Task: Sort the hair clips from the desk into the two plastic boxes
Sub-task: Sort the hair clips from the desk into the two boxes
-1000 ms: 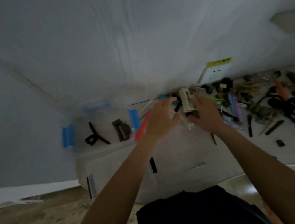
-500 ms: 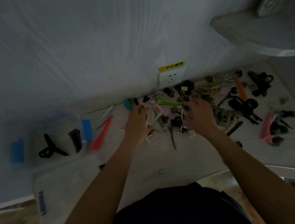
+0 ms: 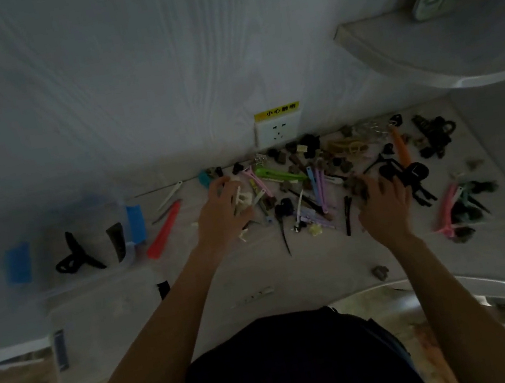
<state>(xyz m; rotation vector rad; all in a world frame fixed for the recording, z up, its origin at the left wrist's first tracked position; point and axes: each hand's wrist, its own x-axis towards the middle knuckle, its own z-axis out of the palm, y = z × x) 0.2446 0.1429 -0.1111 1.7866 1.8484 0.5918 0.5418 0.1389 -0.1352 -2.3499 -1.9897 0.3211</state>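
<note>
Hair clips of many colours and shapes (image 3: 312,177) lie scattered along the desk's back edge. My left hand (image 3: 220,219) is over the left end of the pile, its thumb and fingers curled round a white clip (image 3: 241,198). My right hand (image 3: 382,210) is further right, its fingers curled on a brown claw clip (image 3: 358,189); the hand is blurred. At the far left is a clear box with blue latches (image 3: 134,220) holding a black claw clip (image 3: 75,258) and a dark clip (image 3: 117,242). A second clear box (image 3: 105,322) sits nearer me.
A red clip (image 3: 165,230) and a white clip (image 3: 170,194) lie between the far box and the pile. Pink and dark clips (image 3: 460,208) lie at the right. A small brown clip (image 3: 380,271) sits alone near the front edge. A wall socket (image 3: 277,128) is behind the pile.
Both hands have come apart from the white clip that they held together. My right hand moved right onto the brown clip. My left hand stays at the white clip. The view shifted.
</note>
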